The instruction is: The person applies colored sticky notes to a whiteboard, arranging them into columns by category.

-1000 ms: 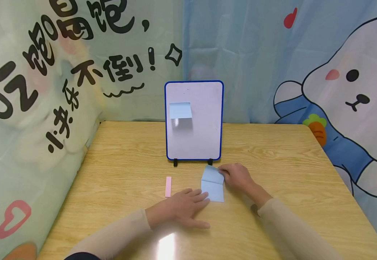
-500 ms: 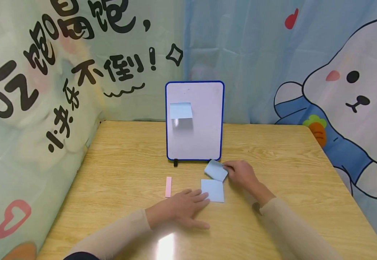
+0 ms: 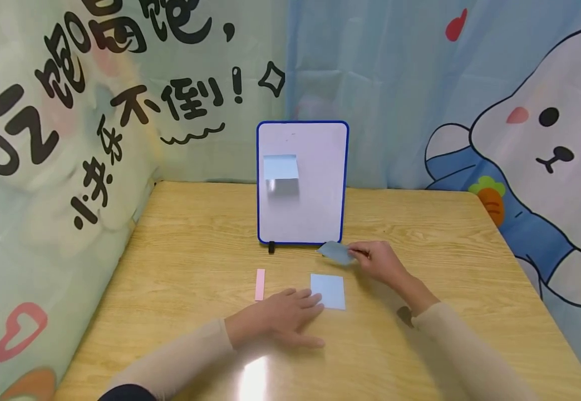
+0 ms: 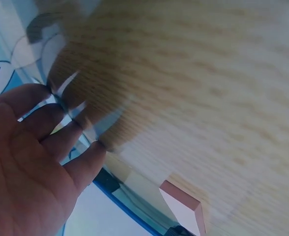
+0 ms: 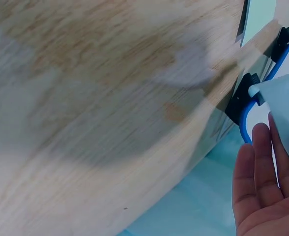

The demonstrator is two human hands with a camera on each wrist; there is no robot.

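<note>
Between thumb and fingers, my right hand (image 3: pixel 382 262) pinches a light blue sticky note (image 3: pixel 335 253). The note hangs above the table just in front of the small whiteboard (image 3: pixel 315 189), bent at one corner in the right wrist view. My left hand (image 3: pixel 282 317) lies with fingers spread, its fingertips at the left edge of a blue sticky note pad (image 3: pixel 330 291) on the table. One blue note (image 3: pixel 280 167) is stuck by its upper edge to the whiteboard's left half, its lower edge standing away from the surface.
A narrow pink sticky note pad (image 3: pixel 260 284) lies left of the blue pad. The whiteboard stands upright on black feet (image 3: pixel 271 248) on the wooden table (image 3: pixel 195 239). Printed curtains (image 3: pixel 395 94) hang behind and to the left.
My right hand has peeled the top note off the blue pad and lifted it away, up and to the right. The left hand has stayed in place.
</note>
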